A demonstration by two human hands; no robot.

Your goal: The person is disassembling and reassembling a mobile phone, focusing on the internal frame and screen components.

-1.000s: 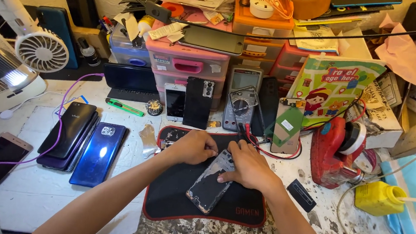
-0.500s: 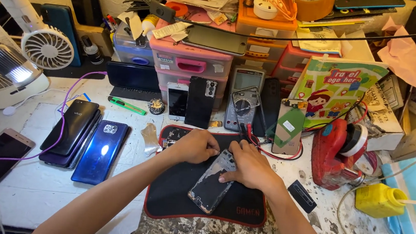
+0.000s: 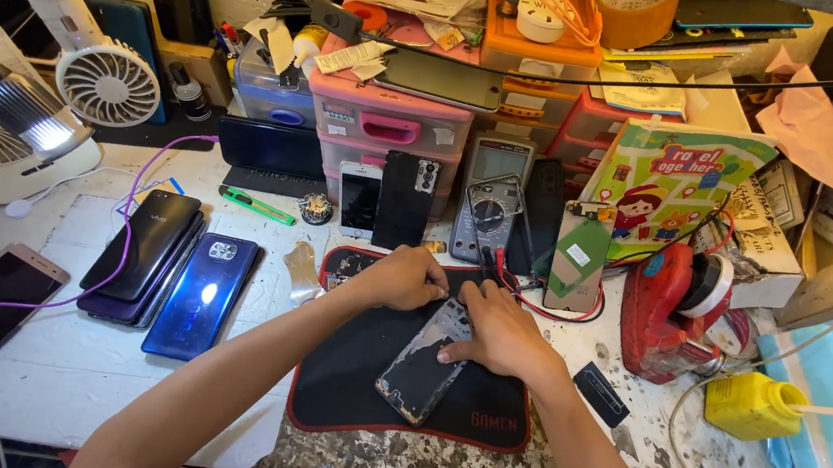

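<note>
left hand (image 3: 401, 278): curled into a loose fist, resting on the top part of the black mat (image 3: 355, 359). i cannot tell if it holds anything small.
right hand (image 3: 500, 332): flat and pressing down, fingers on the top end of the opened phone (image 3: 422, 360).
opened phone: lies tilted on the mat, just under and to the left of the right hand, below the left hand.
black mat: has a red edge, sits on the bench (image 3: 74, 365) under both hands.
above the hands: a grey meter (image 3: 490, 205) with red and black wires, and a black phone back (image 3: 405, 201) standing up.
far left of the left hand: a blue phone (image 3: 202, 294) and a dark phone (image 3: 142, 245) lying side by side.
right of the right hand: a red tool (image 3: 666, 311) and a yellow bottle (image 3: 753, 404).
</note>
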